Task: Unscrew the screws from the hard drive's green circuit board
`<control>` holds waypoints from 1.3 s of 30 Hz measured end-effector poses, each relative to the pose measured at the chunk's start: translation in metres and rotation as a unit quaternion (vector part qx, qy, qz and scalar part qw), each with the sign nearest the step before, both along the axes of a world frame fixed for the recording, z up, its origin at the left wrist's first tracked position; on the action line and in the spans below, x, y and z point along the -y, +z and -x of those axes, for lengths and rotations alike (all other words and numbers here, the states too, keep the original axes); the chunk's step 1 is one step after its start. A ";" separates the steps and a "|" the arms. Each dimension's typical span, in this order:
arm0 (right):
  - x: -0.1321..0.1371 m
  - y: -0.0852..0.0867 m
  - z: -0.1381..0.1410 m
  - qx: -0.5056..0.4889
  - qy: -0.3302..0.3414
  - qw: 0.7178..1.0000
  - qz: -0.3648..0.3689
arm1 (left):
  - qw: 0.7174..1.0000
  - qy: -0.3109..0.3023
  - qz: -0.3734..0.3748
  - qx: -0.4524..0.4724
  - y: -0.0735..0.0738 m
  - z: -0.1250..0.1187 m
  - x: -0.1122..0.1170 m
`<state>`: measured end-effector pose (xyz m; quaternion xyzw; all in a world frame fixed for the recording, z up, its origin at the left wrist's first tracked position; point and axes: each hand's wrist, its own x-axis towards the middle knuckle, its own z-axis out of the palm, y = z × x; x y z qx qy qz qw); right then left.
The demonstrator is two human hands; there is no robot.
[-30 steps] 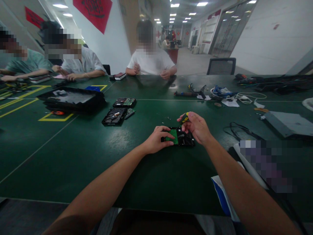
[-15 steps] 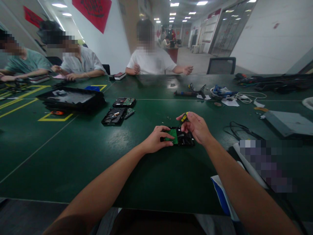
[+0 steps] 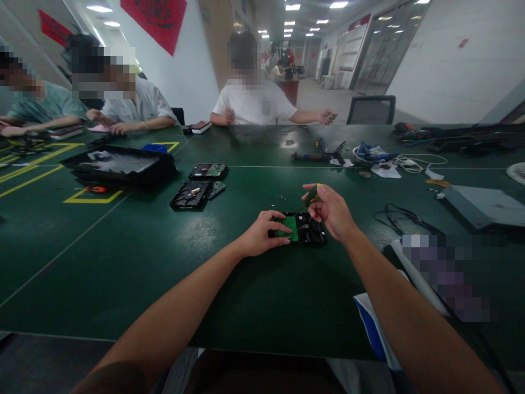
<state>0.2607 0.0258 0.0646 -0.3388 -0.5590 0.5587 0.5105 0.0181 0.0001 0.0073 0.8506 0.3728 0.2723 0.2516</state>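
Note:
A black hard drive (image 3: 311, 231) with a green circuit board lies on the green table in front of me. My left hand (image 3: 264, 232) grips its left end, thumb at the near edge and other fingers across the board. In my right hand (image 3: 330, 210) is a small screwdriver (image 3: 313, 195) with a yellow and dark handle, pinched between the fingers above the drive's far right part. Its tip is too blurred to make out. Several tiny bits, perhaps screws (image 3: 282, 197), lie just beyond the drive.
Left of centre lie another hard drive (image 3: 208, 171), a black drive casing (image 3: 191, 195) and a loose circuit board (image 3: 216, 189). Farther left stands a black tray (image 3: 123, 164). A grey metal box (image 3: 486, 205) and cables (image 3: 410, 216) are at right. Several people sit across the table.
My right hand has lifted slightly away from the drive and turned the screwdriver's handle. My left hand stays put. The person opposite has moved an outstretched hand to the right.

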 end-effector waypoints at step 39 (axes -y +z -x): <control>0.000 -0.003 0.000 -0.004 -0.010 1.000 -0.020 | 1.000 0.000 -0.006 0.003 -0.001 0.000 0.000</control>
